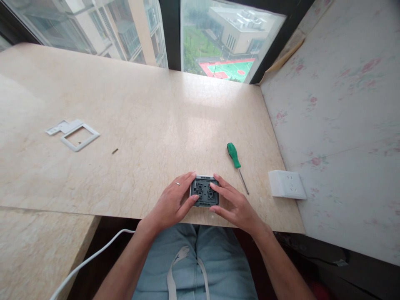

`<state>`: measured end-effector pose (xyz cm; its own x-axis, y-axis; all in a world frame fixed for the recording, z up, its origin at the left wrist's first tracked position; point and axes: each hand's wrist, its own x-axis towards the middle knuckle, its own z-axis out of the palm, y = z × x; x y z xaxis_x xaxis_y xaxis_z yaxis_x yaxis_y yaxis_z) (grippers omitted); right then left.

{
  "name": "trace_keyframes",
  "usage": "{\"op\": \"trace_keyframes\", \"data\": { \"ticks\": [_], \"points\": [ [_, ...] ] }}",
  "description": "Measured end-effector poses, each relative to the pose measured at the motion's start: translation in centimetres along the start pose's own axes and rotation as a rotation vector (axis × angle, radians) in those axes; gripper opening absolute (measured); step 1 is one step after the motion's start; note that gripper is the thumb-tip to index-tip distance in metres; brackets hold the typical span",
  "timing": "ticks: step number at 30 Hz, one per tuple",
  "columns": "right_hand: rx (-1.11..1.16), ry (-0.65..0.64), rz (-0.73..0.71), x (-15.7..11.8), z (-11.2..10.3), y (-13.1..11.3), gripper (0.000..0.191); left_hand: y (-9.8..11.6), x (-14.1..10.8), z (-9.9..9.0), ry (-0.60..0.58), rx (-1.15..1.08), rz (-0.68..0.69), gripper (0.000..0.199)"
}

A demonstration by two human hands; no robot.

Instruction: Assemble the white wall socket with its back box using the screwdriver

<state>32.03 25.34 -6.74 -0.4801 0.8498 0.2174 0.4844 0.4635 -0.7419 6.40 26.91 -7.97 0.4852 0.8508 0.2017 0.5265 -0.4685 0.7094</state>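
Observation:
A square dark grey switch module (204, 191) with a pale edge sits near the front edge of the stone counter, between my hands. My left hand (176, 198) holds its left side, thumb on the lower left of its face and fingers at the top left corner. On the right side, my right hand (233, 202) grips it with fingers at the top right corner and on its face, the thumb by the lower right corner. A green-handled screwdriver (233, 155) lies to the right of the module, its tip pointing toward me.
A white square frame (93, 134) and white plates (58, 127) lie at the left of the counter (140, 108), near a small screw (115, 151). A white socket (289, 184) is on the right wall. A white cable (93, 254) hangs at the lower left.

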Motion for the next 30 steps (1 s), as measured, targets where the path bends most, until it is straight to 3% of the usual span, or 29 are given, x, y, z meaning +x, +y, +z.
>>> {"op": "trace_keyframes", "data": {
  "ticks": [8,14,30],
  "points": [
    [0.035,0.029,0.032,-0.7,0.7,0.6,0.067,0.4,-0.2,0.3,0.005,0.092,0.002,0.055],
    [-0.013,0.04,0.069,-0.8,0.7,0.4,0.081,0.2,-0.1,0.8,0.021,0.129,0.006,0.057],
    [-0.175,-0.016,0.08,-0.6,0.7,-0.1,0.086,0.5,-0.1,1.0,0.003,0.21,0.019,0.057]
  ]
}}
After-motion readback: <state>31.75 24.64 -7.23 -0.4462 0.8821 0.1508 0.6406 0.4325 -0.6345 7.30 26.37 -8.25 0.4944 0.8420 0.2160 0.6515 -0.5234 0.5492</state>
